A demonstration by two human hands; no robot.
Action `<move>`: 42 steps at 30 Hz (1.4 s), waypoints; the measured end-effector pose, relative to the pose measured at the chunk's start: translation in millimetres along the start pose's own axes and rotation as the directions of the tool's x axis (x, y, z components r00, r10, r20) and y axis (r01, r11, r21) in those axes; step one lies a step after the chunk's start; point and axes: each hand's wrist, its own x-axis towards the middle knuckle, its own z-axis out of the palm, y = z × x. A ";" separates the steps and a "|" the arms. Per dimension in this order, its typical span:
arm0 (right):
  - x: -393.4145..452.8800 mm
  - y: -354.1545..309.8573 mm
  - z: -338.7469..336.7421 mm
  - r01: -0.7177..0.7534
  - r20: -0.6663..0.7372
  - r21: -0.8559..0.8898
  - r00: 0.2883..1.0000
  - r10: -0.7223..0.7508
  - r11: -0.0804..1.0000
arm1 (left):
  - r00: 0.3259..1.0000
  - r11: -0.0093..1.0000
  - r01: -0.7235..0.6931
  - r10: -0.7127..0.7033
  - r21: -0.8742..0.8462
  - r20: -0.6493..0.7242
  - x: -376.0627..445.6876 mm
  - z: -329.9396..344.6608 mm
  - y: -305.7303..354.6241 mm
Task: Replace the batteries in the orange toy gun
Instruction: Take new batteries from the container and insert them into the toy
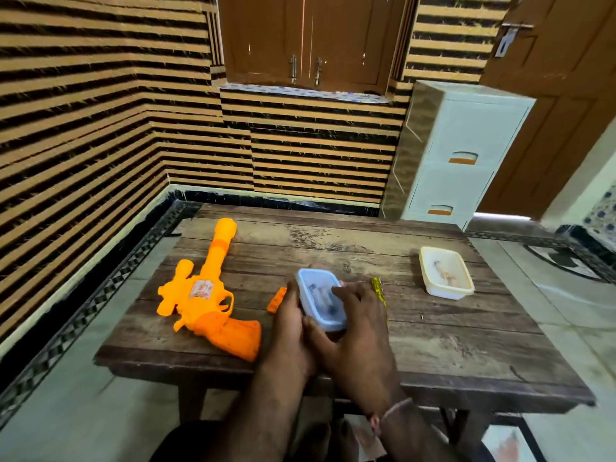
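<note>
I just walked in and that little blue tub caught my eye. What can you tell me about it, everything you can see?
The blue tub is a small rectangular container with rounded corners, of pale, slightly see-through plastic, with no lid on it. It sits upright near the middle of the wooden table. Inside lie a few blurred cylinder shapes, probably batteries. The left hand holds its left side, and the right hand reaches over its right rim, fingers dipping inside. A small orange piece lies just to its left.

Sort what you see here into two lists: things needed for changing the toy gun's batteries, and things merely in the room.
Needed: orange toy gun; orange battery cover; blue box with batteries; yellow screwdriver; cream box.

Merely there: white drawer unit; wall cupboard; door.
</note>
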 end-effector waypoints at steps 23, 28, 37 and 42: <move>-23.3 -20.9 -13.8 0.237 -0.071 -0.059 0.968 -0.241 0.970 | 0.999 0.969 -0.023 0.013 0.245 0.041 -27.6 -10.2 -7.4; 13.7 -23.2 -34.4 0.115 0.180 0.054 0.976 -0.123 0.992 | 0.990 0.987 0.058 -0.076 0.153 0.119 -33.6 1.4 -12.1; 40.1 -30.5 -33.6 0.056 0.338 -0.015 0.940 -0.048 0.998 | 0.966 0.983 0.183 -0.181 0.007 0.185 -38.0 9.4 -21.6; 42.4 -25.5 -27.2 0.012 0.353 0.073 0.935 -0.037 0.997 | 0.971 0.993 0.115 -0.106 -0.031 0.213 -37.3 6.2 -22.5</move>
